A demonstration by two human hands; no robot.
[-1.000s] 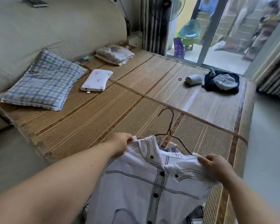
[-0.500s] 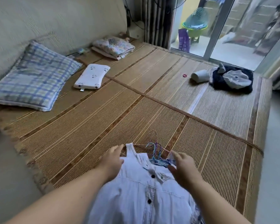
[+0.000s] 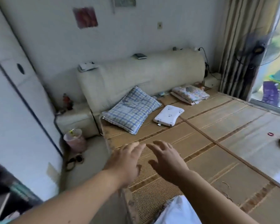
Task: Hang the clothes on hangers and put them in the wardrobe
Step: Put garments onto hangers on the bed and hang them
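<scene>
Both hands are recorded at the centre of the frame, raised above the woven mat [image 3: 217, 143] that covers the bed. The left hand [image 3: 126, 162] is seen with fingers straight and slightly spread, and nothing is held. The right hand [image 3: 166, 160] is likewise seen with fingers extended and spread, and nothing is gripped. The two hands are held just beside each other, fingertips near but apart.

The white garment [image 3: 176, 210] is located at the bottom edge of the frame, centre, and is partly cut off. It lies at the near end of the mat, below the right forearm, and is touched by neither hand. Whether it is on a hanger cannot be told.

A white door panel [image 3: 14, 88] with dark trim and a round recessed pull is noted along the left of the frame.

At centre, a blue checked pillow [image 3: 131, 109] is propped against the cream headboard [image 3: 144, 75]. A small white pillow [image 3: 168, 115] is noted just to its right, with a folded patterned blanket [image 3: 190, 94] further right. A pink bin [image 3: 74, 139] is observed on the floor at lower left. A curtain [image 3: 238, 38] and a fan [image 3: 257, 50] are recorded at upper right.
</scene>
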